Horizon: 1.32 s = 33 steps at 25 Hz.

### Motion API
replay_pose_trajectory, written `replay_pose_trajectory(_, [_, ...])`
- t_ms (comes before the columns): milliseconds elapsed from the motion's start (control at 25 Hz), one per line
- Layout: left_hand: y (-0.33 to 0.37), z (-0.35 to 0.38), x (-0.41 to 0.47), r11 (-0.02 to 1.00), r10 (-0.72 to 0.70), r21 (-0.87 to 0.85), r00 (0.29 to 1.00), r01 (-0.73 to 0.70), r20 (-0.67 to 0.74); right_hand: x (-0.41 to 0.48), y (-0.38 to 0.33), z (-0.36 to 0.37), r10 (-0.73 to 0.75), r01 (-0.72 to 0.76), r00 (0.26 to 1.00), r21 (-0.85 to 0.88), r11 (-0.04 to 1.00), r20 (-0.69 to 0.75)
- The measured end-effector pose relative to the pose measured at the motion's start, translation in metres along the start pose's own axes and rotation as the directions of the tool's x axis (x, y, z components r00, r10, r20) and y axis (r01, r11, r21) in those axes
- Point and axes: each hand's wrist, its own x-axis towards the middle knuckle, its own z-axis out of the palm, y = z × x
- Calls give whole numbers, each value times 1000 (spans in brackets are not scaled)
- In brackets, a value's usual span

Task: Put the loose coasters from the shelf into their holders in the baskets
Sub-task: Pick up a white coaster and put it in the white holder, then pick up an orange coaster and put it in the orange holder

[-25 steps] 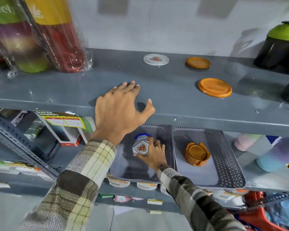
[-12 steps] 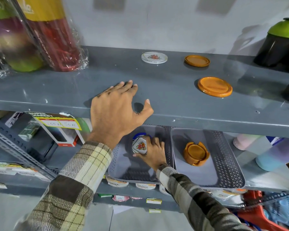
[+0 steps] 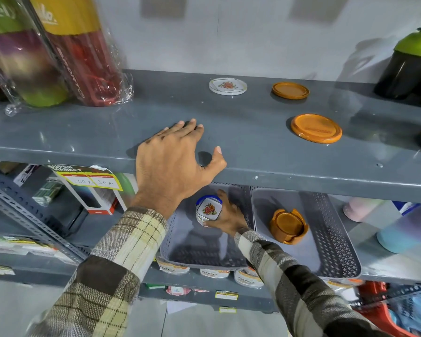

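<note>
One white floral coaster [image 3: 228,86] and two orange coasters, a far one [image 3: 290,90] and a nearer one [image 3: 316,128], lie loose on the grey upper shelf [image 3: 253,142]. Below it stand two grey perforated baskets, the left basket [image 3: 195,254] and the right basket [image 3: 333,239]. My right hand [image 3: 229,215] reaches into the left basket and grips the white floral coaster holder [image 3: 208,210], which has a blue rim behind it. An orange holder [image 3: 288,226] with coasters in it sits in the right basket. My left hand [image 3: 173,164] rests flat on the shelf's front edge, fingers spread, holding nothing.
Wrapped coloured bottles [image 3: 58,52] stand at the shelf's left end, and a dark jug with a green lid [image 3: 408,66] at its right end. Pastel bottles [image 3: 404,227] lie right of the baskets. Boxes and a price tag [image 3: 90,181] sit lower left.
My right hand has shifted slightly on the floral holder in the left basket. My left hand stays on the shelf edge. The loose coasters have not moved.
</note>
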Motion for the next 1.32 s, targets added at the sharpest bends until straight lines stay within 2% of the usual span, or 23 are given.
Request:
replay_pose_trajectory(280, [-1,1,1,1000,-9,-12,1000,9,12,1,0,1,-45,44,999,-45,998,-7])
replay_pose_trajectory(520, [-1,-3,1,1000,-20,-17,998,21,58,-17,-9,-9,-138,131,985,-64,989,-105])
replay_pose_trajectory(680, [0,-7,0,999,-34,-28,995,36,92,-51,-24,-32,-274,248,928,-130,960,-252])
replay_pose_trajectory(800, [1,-11,-1,999,-27,-43,994,32,110,-90,-39,-62,-374,330,880,-189,925,-293])
replay_pose_trajectory(880, [1,-12,-1,998,-35,-52,991,42,127,-118,-50,-83,-496,440,796,-232,868,-348])
replay_pose_trajectory(960, [1,-14,-3,998,-28,-55,990,36,137,-151,-62,-104,-605,519,667,-311,796,-434])
replay_pose_trajectory(1120, [0,-13,-1,999,-13,-47,989,20,148,-201,-89,-150,-683,588,398,-402,702,-612])
replay_pose_trajectory(1320, [-2,-13,-2,999,-14,-28,982,19,191,-218,-108,-213,-659,582,244,-436,686,-711])
